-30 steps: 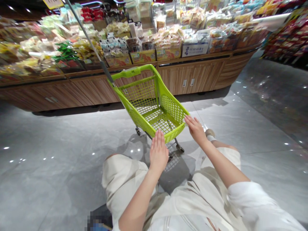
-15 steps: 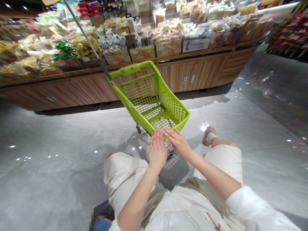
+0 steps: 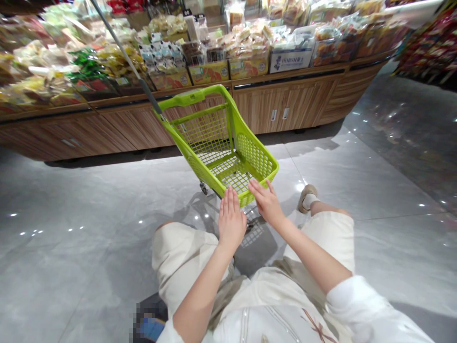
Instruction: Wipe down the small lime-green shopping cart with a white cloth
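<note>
A lime-green shopping cart (image 3: 255, 152) stands in front of me, its basket holding nothing that I can see. My left hand (image 3: 231, 219) is at the near rim of the basket, palm down and fingers stretched out. To its right, my right hand (image 3: 267, 202) reaches over the same rim with its fingers extended. Neither hand is wrapped round the rim; whether they press on it or hover just above is hard to tell. A grey pole (image 3: 124, 57) rises from the left end of the cart's handle.
Behind the cart runs a wood-panelled display counter (image 3: 257, 107) piled with packaged snacks (image 3: 246, 38). A white HORSH box (image 3: 291, 59) sits among them. Glossy grey tiles (image 3: 89, 219) cover the floor. Another display of red packages (image 3: 424, 52) stands at the far right.
My hands have moved apart along the cart's near rim, the right one shifting right and slightly forward. The whole view has shifted a little.
</note>
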Demonstrator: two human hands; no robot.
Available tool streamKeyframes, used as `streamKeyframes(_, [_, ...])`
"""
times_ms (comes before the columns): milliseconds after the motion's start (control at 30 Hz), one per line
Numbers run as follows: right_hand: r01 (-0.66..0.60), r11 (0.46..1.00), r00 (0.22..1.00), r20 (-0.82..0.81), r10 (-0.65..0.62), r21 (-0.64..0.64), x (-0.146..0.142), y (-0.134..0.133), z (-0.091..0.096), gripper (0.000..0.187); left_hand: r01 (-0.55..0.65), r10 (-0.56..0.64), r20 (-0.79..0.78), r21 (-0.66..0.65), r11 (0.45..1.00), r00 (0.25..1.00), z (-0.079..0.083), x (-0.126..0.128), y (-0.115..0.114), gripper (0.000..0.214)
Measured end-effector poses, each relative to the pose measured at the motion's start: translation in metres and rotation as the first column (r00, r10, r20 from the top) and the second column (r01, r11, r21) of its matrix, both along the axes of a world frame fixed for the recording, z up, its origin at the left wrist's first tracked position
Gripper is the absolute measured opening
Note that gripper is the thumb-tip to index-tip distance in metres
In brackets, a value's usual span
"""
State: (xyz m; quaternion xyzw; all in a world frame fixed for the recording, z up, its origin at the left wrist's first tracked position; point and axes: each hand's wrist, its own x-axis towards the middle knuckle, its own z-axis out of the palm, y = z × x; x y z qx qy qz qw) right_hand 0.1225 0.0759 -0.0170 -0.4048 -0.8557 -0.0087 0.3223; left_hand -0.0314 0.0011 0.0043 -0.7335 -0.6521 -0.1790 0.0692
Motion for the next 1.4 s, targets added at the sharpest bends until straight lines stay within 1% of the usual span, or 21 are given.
streamKeyframes(67, [-0.081, 0.997, 0.997, 0.001, 0.081, 0.007, -0.024, -0.019, -0.001, 0.066, -0.005, 0.005, 0.004, -0.008, 1.0, 1.0, 0.001, 0.0, 0.0, 0.078])
streamKeyframes(100, [-0.109, 0.994, 0.994, 0.003, 0.109, 0.011, -0.031, -0.024, -0.001, 0.066, -0.006, 0.006, 0.0, -0.011, 1.0, 1.0, 0.001, -0.002, 0.0, 0.079])
streamKeyframes(167, [-0.14, 0.99, 0.99, 0.022, 0.14, 0.02, -0.032, -0.024, 0.0, 0.064, -0.003, 0.003, -0.013, -0.014, 1.0, 1.0, 0.003, -0.005, -0.001, 0.078])
streamKeyframes(233, [-0.136, 0.99, 0.99, 0.052, 0.134, 0.032, -0.017, -0.013, 0.001, 0.062, 0.003, -0.003, -0.027, -0.01, 1.0, 1.0, 0.004, -0.009, -0.002, 0.077])
streamKeyframes(300, [-0.084, 0.995, 0.994, 0.072, 0.08, 0.045, 0.009, 0.007, 0.002, 0.059, 0.01, -0.011, -0.034, -0.003, 1.0, 0.999, 0.004, -0.013, -0.003, 0.077])
streamKeyframes(433, [0.13, 0.989, 0.99, 0.045, -0.134, 0.072, 0.064, 0.05, 0.0, 0.053, 0.018, -0.018, -0.032, 0.008, 1.0, 0.999, 0.002, -0.014, -0.002, 0.078])
streamKeyframes(500, [0.199, 0.978, 0.979, 0.023, -0.201, 0.066, 0.077, 0.061, 0.0, 0.052, 0.02, -0.02, -0.027, 0.011, 1.0, 0.999, 0.001, -0.012, -0.001, 0.078])
streamKeyframes(567, [0.213, 0.976, 0.977, 0.002, -0.213, 0.054, 0.072, 0.058, 0.0, 0.053, 0.019, -0.018, -0.015, 0.013, 1.0, 1.0, 0.0, -0.009, -0.001, 0.079])
streamKeyframes(633, [0.183, 0.982, 0.983, -0.018, -0.182, 0.048, 0.05, 0.041, 0.0, 0.055, 0.01, -0.01, 0.0, 0.017, 1.0, 1.0, -0.001, -0.005, 0.0, 0.08])
streamKeyframes(767, [0.016, 0.999, 1.0, -0.016, -0.015, 0.043, -0.013, -0.009, 0.003, 0.059, -0.006, 0.006, -0.004, 0.007, 1.0, 1.0, -0.001, -0.002, -0.001, 0.078])
streamKeyframes(833, [-0.042, 0.998, 0.999, -0.017, 0.043, 0.037, -0.035, -0.025, 0.005, 0.058, -0.015, 0.014, -0.028, -0.01, 1.0, 1.0, 0.0, -0.004, -0.001, 0.075])
streamKeyframes(867, [-0.066, 0.997, 0.998, -0.012, 0.067, 0.04, -0.04, -0.029, 0.006, 0.058, -0.021, 0.02, -0.04, -0.016, 1.0, 0.999, 0.0, -0.006, -0.001, 0.074])
streamKeyframes(933, [-0.108, 0.992, 0.994, 0.011, 0.108, 0.068, -0.036, -0.026, 0.007, 0.056, -0.026, 0.025, -0.054, -0.017, 1.0, 0.998, 0.0, -0.011, -0.003, 0.073])
streamKeyframes(1000, [-0.129, 0.985, 0.991, 0.044, 0.125, 0.111, -0.016, -0.011, 0.006, 0.054, -0.018, 0.018, -0.056, -0.01, 1.0, 0.998, 0.001, -0.015, -0.004, 0.072])
streamKeyframes(1033, [-0.115, 0.985, 0.993, 0.054, 0.109, 0.128, -0.002, 0.0, 0.005, 0.053, -0.011, 0.011, -0.055, -0.007, 1.0, 0.998, 0.001, -0.017, -0.004, 0.072])
streamKeyframes(1100, [-0.033, 0.989, 0.998, 0.053, 0.026, 0.142, 0.03, 0.024, 0.002, 0.051, 0.001, -0.001, -0.049, -0.005, 1.0, 0.999, 0.001, -0.019, -0.004, 0.072])
streamKeyframes(1167, [0.084, 0.988, 0.995, 0.036, -0.09, 0.132, 0.056, 0.046, 0.0, 0.051, 0.003, -0.003, -0.035, 0.002, 1.0, 0.999, 0.001, -0.018, -0.003, 0.074])
streamKeyframes(1233, [0.19, 0.976, 0.981, 0.006, -0.192, 0.107, 0.069, 0.057, -0.001, 0.053, 0.003, -0.003, -0.019, 0.011, 1.0, 1.0, 0.001, -0.016, -0.003, 0.076])
streamKeyframes(1300, [0.239, 0.968, 0.971, -0.026, -0.238, 0.081, 0.062, 0.053, 0.0, 0.055, -0.001, 0.001, -0.008, 0.014, 1.0, 1.0, 0.0, -0.011, -0.002, 0.077])
streamKeyframes(1333, [0.234, 0.97, 0.972, -0.036, -0.232, 0.073, 0.052, 0.046, 0.0, 0.056, -0.005, 0.005, -0.005, 0.013, 1.0, 1.0, -0.001, -0.009, -0.002, 0.077])
streamKeyframes(1400, [0.169, 0.984, 0.985, -0.045, -0.167, 0.061, 0.022, 0.022, 0.001, 0.058, -0.021, 0.021, -0.003, 0.007, 1.0, 1.0, -0.002, -0.006, -0.002, 0.077])
